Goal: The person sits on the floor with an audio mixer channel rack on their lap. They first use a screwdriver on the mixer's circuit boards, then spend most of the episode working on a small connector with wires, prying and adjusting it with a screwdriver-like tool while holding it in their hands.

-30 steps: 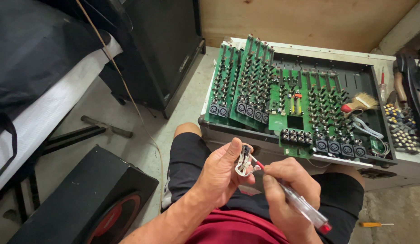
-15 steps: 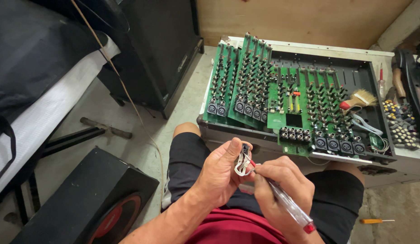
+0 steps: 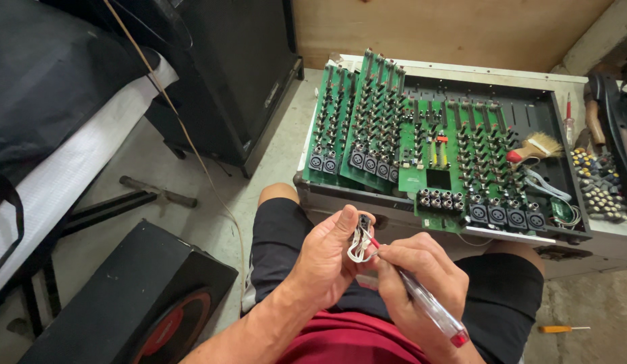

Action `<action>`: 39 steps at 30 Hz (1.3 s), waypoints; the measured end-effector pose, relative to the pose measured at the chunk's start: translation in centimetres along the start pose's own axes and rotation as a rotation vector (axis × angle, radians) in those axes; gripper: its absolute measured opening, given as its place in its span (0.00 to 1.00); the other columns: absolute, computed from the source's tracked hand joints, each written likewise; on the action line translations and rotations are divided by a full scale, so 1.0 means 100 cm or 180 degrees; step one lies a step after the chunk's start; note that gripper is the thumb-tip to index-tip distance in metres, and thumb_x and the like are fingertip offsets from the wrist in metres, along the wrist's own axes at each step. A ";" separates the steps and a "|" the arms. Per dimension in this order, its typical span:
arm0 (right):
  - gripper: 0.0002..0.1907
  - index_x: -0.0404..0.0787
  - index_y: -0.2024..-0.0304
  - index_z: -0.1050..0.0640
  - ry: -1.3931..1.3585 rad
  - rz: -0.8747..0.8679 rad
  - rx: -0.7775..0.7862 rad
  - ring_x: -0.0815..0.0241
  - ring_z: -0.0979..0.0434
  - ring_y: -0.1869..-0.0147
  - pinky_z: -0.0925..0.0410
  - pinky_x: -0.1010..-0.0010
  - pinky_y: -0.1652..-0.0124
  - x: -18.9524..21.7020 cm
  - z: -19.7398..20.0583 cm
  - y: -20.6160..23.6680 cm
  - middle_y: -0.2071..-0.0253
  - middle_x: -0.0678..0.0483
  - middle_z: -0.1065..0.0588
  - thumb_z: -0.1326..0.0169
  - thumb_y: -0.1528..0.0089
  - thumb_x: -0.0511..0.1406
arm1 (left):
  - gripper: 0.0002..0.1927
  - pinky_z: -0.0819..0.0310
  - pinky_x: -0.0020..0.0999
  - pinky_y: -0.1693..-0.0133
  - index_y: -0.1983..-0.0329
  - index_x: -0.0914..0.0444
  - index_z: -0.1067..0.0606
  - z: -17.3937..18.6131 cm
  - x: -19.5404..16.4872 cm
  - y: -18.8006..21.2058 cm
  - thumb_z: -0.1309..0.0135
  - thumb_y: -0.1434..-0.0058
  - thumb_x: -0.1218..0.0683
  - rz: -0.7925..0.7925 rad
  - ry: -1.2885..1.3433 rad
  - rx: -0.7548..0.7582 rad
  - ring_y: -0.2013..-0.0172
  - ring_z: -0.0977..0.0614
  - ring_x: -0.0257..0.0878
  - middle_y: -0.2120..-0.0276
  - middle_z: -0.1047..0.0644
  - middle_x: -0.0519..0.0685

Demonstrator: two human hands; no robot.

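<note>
- Right hand (image 3: 421, 269) grips a screwdriver (image 3: 421, 303), its long axis slanting up-left, tip meeting the connector (image 3: 362, 226).
- Left hand (image 3: 327, 259) pinches that wired connector upright, just left of the tip.
- Beyond: open mixer (image 3: 448, 145), brush (image 3: 539, 145).

Both hands met above the person's lap, forearms angling in from the bottom of the head view. The left hand (image 3: 327, 259) was raised with its palm turned toward the right, thumb upright and fingers curled around a small connector with white wires (image 3: 360, 239). The right hand (image 3: 421, 276) sat just beside it, knuckles up, fingers pinched in a pen grip on a clear-handled screwdriver (image 3: 421, 300), its tip touching the connector.
</note>
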State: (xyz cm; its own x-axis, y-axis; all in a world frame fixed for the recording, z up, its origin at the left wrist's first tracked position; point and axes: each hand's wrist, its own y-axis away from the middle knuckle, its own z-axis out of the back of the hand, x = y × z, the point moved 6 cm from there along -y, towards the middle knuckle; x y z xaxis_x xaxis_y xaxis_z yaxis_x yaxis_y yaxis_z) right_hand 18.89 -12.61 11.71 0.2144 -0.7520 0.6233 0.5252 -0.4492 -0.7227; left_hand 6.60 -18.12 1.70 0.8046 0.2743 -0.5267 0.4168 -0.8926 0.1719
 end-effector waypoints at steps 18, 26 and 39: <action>0.13 0.35 0.61 0.23 0.0165 0.0427 0.0185 0.57 0.22 0.65 0.28 0.72 0.65 0.011 -0.004 -0.005 0.65 0.49 0.23 0.38 0.46 0.22 | 0.20 0.21 0.30 0.67 0.53 0.64 0.25 0.005 -0.001 0.000 0.48 0.31 0.42 -0.0017 -0.0019 -0.0049 0.71 0.19 0.33 0.68 0.24 0.45; 0.11 0.35 0.62 0.23 0.0013 0.0265 0.0190 0.59 0.21 0.67 0.28 0.73 0.67 0.007 -0.003 -0.005 0.67 0.50 0.23 0.38 0.46 0.22 | 0.22 0.20 0.32 0.67 0.53 0.65 0.25 0.005 -0.002 0.001 0.49 0.32 0.41 0.0087 -0.0033 -0.0072 0.72 0.19 0.33 0.69 0.23 0.45; 0.13 0.35 0.61 0.22 0.0162 0.0408 0.0172 0.57 0.22 0.66 0.29 0.72 0.66 0.011 -0.002 -0.007 0.66 0.49 0.23 0.38 0.47 0.22 | 0.20 0.20 0.32 0.67 0.52 0.65 0.25 0.006 0.003 0.001 0.49 0.31 0.42 0.0081 -0.0029 -0.0059 0.71 0.19 0.33 0.69 0.23 0.46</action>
State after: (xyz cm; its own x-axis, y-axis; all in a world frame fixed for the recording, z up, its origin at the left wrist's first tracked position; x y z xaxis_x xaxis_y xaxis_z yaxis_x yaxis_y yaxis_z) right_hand 18.59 -13.22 12.78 0.2413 -0.8256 0.5101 0.5402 -0.3224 -0.7774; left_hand 6.60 -18.34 1.03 0.8112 0.2481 -0.5295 0.4041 -0.8924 0.2008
